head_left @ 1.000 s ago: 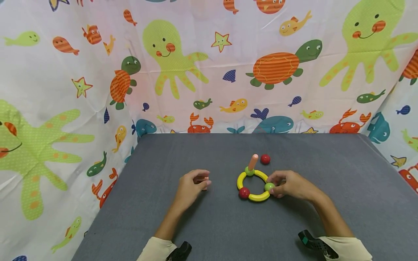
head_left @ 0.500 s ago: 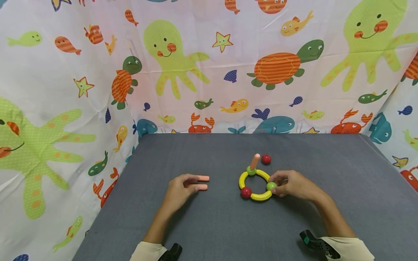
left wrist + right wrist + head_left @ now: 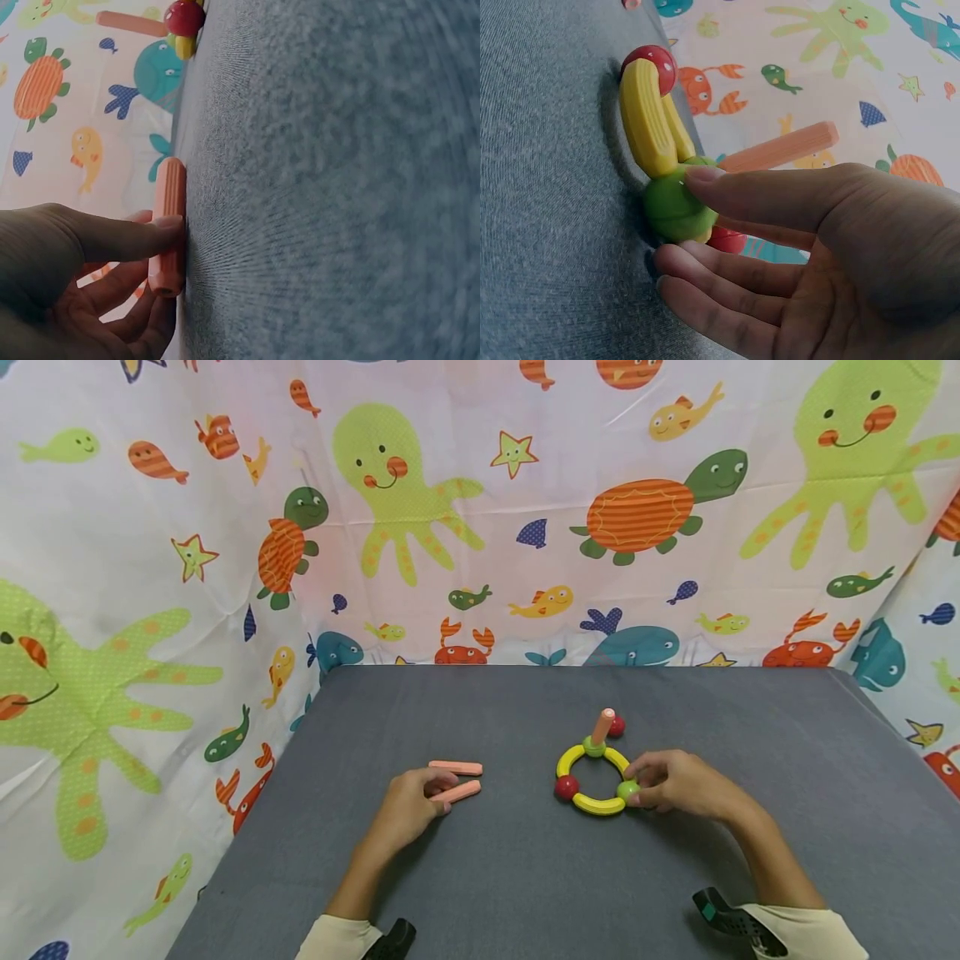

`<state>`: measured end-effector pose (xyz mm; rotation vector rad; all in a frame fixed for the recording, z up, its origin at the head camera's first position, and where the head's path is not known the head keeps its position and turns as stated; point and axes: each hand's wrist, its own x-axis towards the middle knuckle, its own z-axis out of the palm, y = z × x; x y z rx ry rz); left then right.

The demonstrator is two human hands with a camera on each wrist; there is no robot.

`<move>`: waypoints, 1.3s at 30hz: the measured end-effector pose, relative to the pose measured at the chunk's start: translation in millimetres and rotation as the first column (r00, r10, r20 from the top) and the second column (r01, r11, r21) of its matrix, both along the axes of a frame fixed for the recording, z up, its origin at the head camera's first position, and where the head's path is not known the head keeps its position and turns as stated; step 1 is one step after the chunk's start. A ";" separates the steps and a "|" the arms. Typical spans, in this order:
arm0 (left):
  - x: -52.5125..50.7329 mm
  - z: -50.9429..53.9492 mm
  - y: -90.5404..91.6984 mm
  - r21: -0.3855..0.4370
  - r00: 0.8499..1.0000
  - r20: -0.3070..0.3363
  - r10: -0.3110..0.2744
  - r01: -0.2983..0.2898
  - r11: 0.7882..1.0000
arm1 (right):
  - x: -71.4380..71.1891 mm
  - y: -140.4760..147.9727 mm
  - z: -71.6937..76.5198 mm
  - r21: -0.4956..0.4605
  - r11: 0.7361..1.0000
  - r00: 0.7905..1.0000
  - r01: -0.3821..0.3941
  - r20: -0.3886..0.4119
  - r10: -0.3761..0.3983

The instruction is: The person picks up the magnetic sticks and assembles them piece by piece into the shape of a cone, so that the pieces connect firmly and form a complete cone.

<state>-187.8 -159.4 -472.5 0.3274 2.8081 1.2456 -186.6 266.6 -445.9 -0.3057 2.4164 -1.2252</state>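
My left hand [image 3: 408, 806] pinches a ridged peach-coloured stick [image 3: 459, 792] between thumb and fingers, low over the grey table; the left wrist view shows the thumb on the stick [image 3: 169, 247]. Just beyond it lies a second peach stick [image 3: 456, 767]. With thumb and fingers my right hand [image 3: 686, 785] holds a green ball [image 3: 627, 791] on a ring of curved yellow pieces [image 3: 600, 807]. A red ball [image 3: 566, 787] sits at the ring's left. At its far side another green ball [image 3: 594, 746] carries a peach stick [image 3: 602, 725], standing tilted to the right.
A loose red ball [image 3: 617, 726] rests on the table just behind the standing stick, partly hidden by it. The grey table [image 3: 525, 877] ends at a curtain [image 3: 510, 552] printed with sea animals, which also runs along the left and right sides.
My left hand first moved left as two sticks came into view at its fingers; now one lies apart and it pinches only the nearer. The ring has shifted slightly right with my right hand.
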 end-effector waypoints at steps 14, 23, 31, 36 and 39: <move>-1.9 1.5 21.5 0.084 0.991 -0.134 0.017 -0.006 0.996 | 2.9 -9.0 1.6 -0.069 0.995 0.996 -0.071 0.050 0.075; -8.3 3.8 47.6 0.134 0.985 -0.172 0.002 0.021 0.991 | 4.0 -24.0 -0.8 -0.093 0.994 0.996 -0.061 0.053 0.066; -12.7 3.4 70.9 0.231 0.993 -0.115 -0.037 0.062 0.971 | 5.0 -33.9 -0.9 -0.095 0.994 0.998 -0.045 0.048 0.050; -17.7 0.7 85.3 0.234 0.989 -0.131 -0.062 0.092 0.968 | 4.9 -39.7 -1.0 -0.097 0.994 0.998 -0.054 0.013 0.055; -21.5 -1.4 93.7 0.247 0.989 -0.132 -0.062 0.094 0.964 | 4.7 -42.6 -1.2 -0.099 0.994 0.999 -0.049 0.010 0.050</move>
